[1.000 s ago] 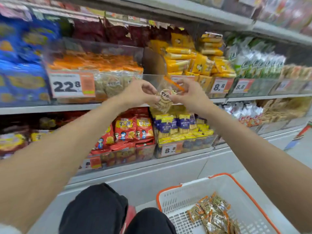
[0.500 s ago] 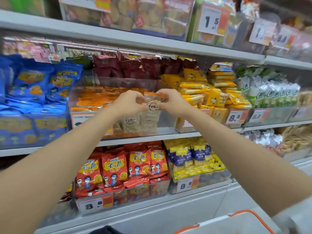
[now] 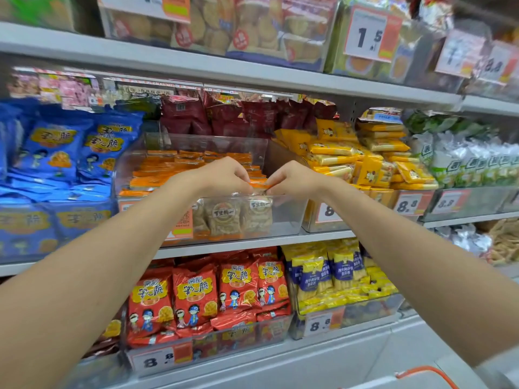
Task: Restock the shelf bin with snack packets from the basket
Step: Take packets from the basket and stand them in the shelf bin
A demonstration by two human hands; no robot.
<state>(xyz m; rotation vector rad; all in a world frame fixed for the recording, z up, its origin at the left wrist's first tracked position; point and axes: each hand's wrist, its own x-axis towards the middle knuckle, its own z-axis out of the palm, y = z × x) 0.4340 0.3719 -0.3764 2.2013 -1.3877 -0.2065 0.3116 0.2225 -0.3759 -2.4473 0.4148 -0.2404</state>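
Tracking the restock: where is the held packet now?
Head view, centre: the snack packet, pinched by the left hand and right hand, hangs inside the clear bin at its front right, beside a matching packet.

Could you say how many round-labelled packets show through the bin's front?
2: one packet centred, another packet right of it, pinched by left hand and right hand. Others may hide behind the price tag.

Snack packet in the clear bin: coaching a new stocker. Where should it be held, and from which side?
Pinch the snack packet by its orange top seal, from above, as the left hand and right hand do: it hangs upright behind the bin wall, leaving only that seal reachable.
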